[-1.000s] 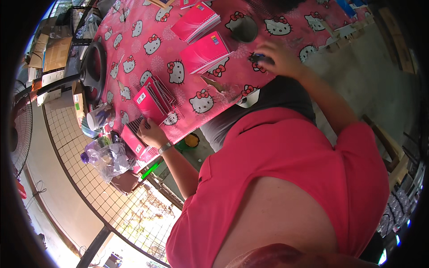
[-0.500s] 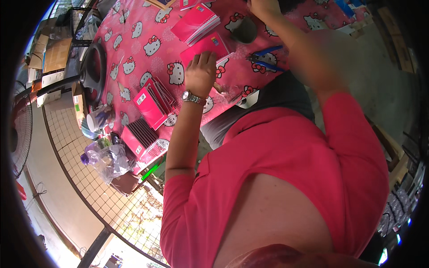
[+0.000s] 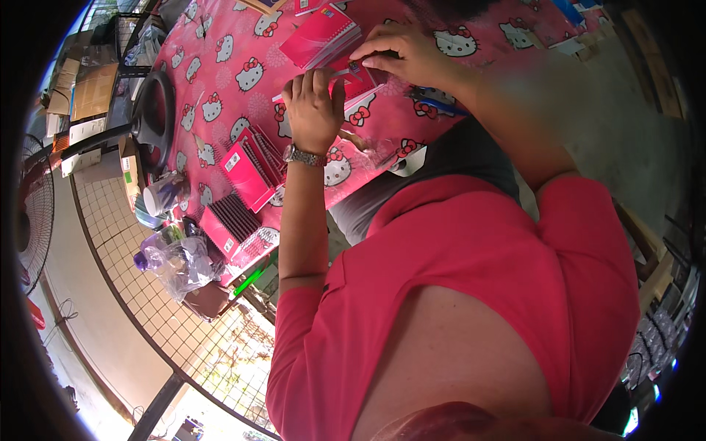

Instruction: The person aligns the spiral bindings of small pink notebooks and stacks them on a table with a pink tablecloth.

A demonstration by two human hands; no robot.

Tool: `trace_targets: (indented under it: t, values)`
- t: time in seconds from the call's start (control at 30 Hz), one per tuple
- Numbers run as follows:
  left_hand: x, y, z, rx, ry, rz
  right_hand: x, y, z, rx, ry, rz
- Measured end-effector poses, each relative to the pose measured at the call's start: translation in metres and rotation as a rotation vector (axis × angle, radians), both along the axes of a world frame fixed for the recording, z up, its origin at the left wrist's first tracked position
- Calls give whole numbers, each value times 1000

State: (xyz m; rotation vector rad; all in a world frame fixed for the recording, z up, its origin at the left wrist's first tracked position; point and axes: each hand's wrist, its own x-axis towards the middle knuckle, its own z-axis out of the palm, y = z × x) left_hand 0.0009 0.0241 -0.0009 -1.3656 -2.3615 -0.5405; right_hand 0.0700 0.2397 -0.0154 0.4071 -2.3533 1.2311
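A pink-red notebook lies in front of me on the patterned tablecloth, partly covered by both hands. My left hand, with a watch on the wrist, is closed over its left part, fingers curled round the edge. From the right, my right hand reaches over the notebook's upper part. Its thumb and fingertips are drawn together near a small dark spot on the cover; what they hold, if anything, is too small to make out. Blue-handled pliers lie just right of the notebook.
Behind is a stack of pink-red spiral notebooks. More notebooks sit left of my forearm, with another stack nearer the table edge. A plastic bag, white tub and black fan stand at the left.
My right hand has come from the far right down to the notebook. My left hand has shifted slightly left and now grips the notebook's edge. The grey round thing is now hidden.
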Motion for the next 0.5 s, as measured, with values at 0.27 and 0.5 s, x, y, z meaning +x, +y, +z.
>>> trace_targets:
  t: [0.27,0.5]
  values:
    - [6,1,-3,-19,-27,44,12,-6,14,-96,-359,85]
    - [21,13,1,9,-23,6,24,-17,33,-1,-243,13]
